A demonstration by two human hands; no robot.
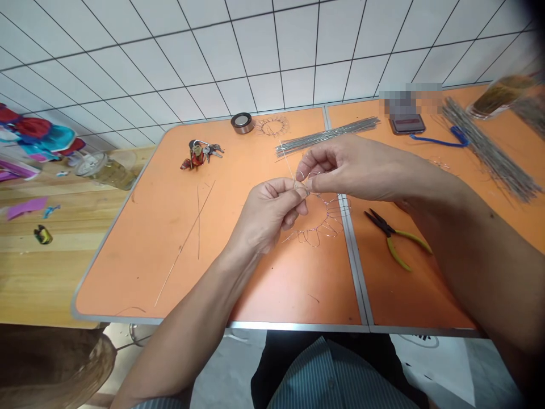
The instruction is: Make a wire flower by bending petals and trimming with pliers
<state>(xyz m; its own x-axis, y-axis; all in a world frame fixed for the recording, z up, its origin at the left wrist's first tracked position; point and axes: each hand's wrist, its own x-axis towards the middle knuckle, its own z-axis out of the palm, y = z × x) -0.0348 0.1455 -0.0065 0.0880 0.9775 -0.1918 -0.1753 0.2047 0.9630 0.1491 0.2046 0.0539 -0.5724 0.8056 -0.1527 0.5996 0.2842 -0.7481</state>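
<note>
- In the head view, an orange table (pixel 298 289) with metal edging stands against a wall of white tiles (pixel 255 51) with dark lines; a metal seam crosses the table top.
- On the left side there is a light wooden surface (pixel 29 284), which carries a glass jar (pixel 114 171) and some colourful things.
- Near the wall, the table bears keys (pixel 207 150), a roll of tape (pixel 242 123), a smaller wire ring (pixel 272 127) and a bundle of straight wires (pixel 327 136).
- Farther right are a dark device (pixel 407 124), a blue cord (pixel 440 141) and a bigger wire bundle (pixel 494 150).
- Two loose wires (pixel 181 248) cross each other on the left part of the table.
- The left hand (pixel 270 213) has its thumb and index finger closed on the looped wire ring (pixel 315 229), at its upper left edge.
- The right hand (pixel 340 167) has bent fingers, and its thumb and index finger pinch the wire at this same edge, just beside the left fingertips.
- The rest of the looped wire ring spreads below the right hand and to the right of the left fingers, over the orange table; the pliers (pixel 388 232) with yellow handles lie beyond the seam.
- A thin straight wire (pixel 288 162) rises from the fingertips towards the smaller ring.
</note>
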